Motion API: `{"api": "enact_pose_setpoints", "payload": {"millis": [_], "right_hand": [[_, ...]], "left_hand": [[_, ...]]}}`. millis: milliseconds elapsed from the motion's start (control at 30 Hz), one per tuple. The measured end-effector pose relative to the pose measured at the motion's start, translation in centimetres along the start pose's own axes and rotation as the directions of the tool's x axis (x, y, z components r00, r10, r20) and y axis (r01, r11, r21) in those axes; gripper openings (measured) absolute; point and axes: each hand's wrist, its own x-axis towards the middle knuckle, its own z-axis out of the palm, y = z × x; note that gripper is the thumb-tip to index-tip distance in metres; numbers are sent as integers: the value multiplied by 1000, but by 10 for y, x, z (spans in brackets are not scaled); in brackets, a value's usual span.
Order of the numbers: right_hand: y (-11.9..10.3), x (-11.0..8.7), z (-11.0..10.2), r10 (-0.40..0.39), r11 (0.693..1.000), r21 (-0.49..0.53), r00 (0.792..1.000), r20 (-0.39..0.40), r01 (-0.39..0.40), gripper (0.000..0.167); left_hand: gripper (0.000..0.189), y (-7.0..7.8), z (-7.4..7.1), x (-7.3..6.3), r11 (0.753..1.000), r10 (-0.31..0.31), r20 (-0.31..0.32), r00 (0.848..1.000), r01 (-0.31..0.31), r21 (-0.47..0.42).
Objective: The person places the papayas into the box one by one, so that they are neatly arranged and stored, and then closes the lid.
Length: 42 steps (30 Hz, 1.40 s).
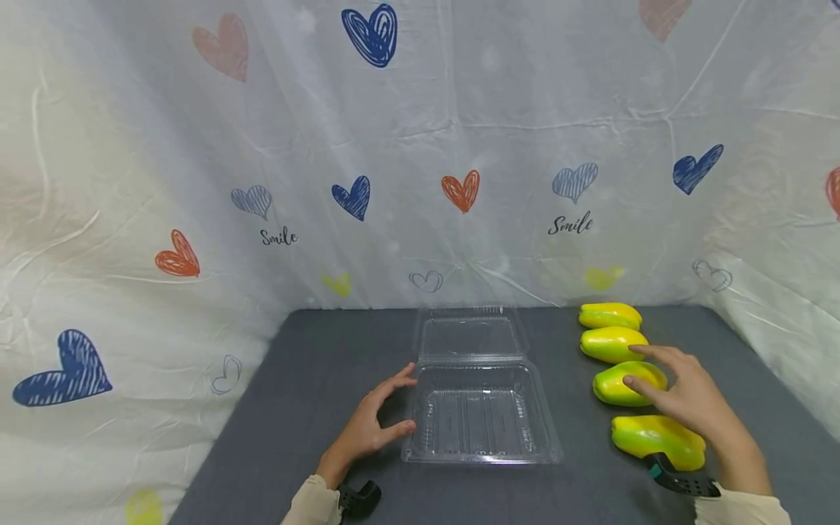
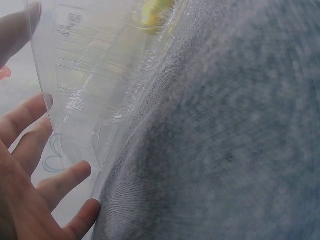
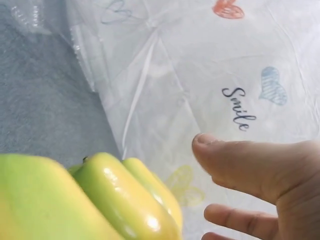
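Note:
A clear plastic clamshell box (image 1: 479, 419) lies opened on the table, its lid (image 1: 467, 337) folded back toward the curtain. At the box's left edge is my left hand (image 1: 374, 419), fingers spread and fingertips against the rim; the left wrist view shows those fingers (image 2: 67, 185) by the clear wall. My right hand (image 1: 689, 390) hovers over the row of yellow-green papayas on the right, thumb and fingers apart, gripping none. Under it are the nearest papaya (image 1: 656, 437) and another papaya (image 1: 620, 384); farther back lie a papaya (image 1: 610, 344) and the rearmost papaya (image 1: 609, 316).
A dark grey cloth covers the table (image 1: 315, 364). Behind it and at both sides hangs a white curtain (image 1: 407, 240) printed with hearts and the word Smile. Each wrist wears a black strap, such as the right strap (image 1: 682, 477).

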Motion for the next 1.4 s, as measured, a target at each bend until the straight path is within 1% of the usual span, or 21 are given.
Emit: {"api": "enact_pose_setpoints", "payload": {"millis": [167,333,500,633,700,800,933,1100,1233,1400], "right_hand": [[6,-3,2,-15,1000,4,1000,-3,15,64],[13,-13,1,-33,999,30,999,-29,34,59],[18,-24,-2,-21,999,40,998,-60,24,51],[24,-31,-1,-3,999,33,998,-56,4,42],[27,-35,-1,10,999,38,999,-30,-9,39],[32,-40,-2,30,999,39,999,34,-31,39],[39,-44,-2,63,997,30,990,123,-67,41],[44,-46,-1,93,995,18,973,212,-99,46],[46,-45,0,111,993,14,953,281,-120,52],[49,-43,-2,103,992,38,929,356,-124,54]], "left_hand": [[63,1,0,-1,1000,-1,2,1000,1,-7],[63,1,0,-1,1000,-11,1,1000,11,-6],[63,0,0,-1,1000,-11,-1,1000,11,1],[63,-1,0,-1,1000,4,-2,1000,-4,-1],[63,-1,0,-1,1000,9,-1,1000,-9,-3],[63,-1,0,-1,1000,8,1,1000,-8,0],[63,0,0,0,1000,-1,1,1000,1,-4],[63,0,0,1,1000,8,4,1000,-8,-19],[62,0,0,0,1000,19,4,1000,-19,-10],[62,0,-1,-1,1000,17,0,1000,-17,9]]}}
